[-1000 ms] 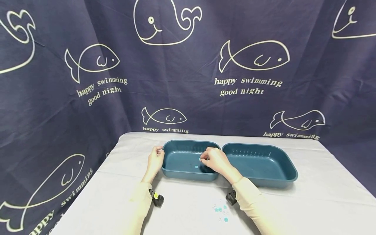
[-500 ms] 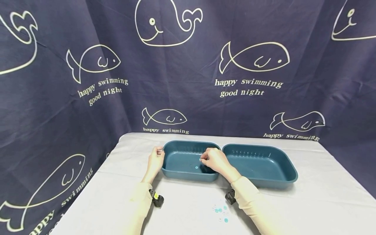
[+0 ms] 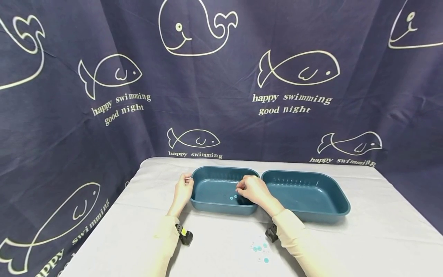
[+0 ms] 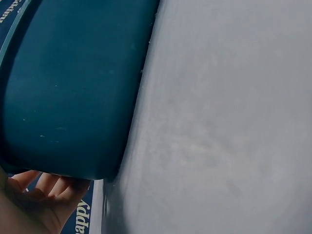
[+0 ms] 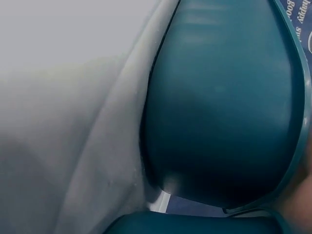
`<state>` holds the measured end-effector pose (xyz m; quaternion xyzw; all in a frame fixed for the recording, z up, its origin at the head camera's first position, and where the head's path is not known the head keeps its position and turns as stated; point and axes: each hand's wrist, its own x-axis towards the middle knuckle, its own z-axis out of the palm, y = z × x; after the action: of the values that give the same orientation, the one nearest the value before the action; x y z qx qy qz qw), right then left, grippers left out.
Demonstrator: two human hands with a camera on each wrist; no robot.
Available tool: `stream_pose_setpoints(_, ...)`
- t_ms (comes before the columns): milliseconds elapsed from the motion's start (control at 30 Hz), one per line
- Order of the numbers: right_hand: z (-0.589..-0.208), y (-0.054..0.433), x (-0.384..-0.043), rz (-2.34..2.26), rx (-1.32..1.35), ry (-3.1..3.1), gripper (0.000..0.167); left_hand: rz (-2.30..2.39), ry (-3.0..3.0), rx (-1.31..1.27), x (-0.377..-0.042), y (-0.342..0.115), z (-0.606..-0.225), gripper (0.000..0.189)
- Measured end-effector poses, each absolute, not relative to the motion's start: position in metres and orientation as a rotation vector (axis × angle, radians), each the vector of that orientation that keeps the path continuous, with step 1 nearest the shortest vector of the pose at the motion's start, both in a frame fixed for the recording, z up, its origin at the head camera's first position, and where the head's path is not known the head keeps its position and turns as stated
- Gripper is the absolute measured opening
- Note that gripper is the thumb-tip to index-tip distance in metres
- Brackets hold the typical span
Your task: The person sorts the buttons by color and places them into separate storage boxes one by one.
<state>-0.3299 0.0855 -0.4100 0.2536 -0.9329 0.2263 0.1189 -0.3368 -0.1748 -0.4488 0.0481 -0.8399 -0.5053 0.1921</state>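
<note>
Two small turquoise discs, button-like, lie on the floor of the left teal plastic bin. Just above them is my right hand, reaching over the bin's right end. Its fingers are curled with the tips together, and nothing shows between them. My left hand holds the bin's left end by the rim. In the left wrist view, the fingers bend against the bin's outer end wall. The right wrist view shows only a blurred edge of the right hand.
Another teal bin stands beside the first on the right, their ends nearly touching. Several turquoise and clear discs lie loose on the white tablecloth near the front. A dark blue fish-print curtain hangs behind.
A pale disc was at my right fingertips; now a second turquoise disc lies in the left bin below them. Both hands have hardly moved.
</note>
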Motion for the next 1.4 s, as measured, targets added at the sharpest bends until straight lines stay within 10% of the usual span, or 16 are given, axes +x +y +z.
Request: stream_pose_setpoints(1400, -0.401, 0.11, -0.304, 0.811, 0.816, -2.634, 0.008, -1.405, -2.372, 0.17, -0.335, -0.173, -0.447, 0.027)
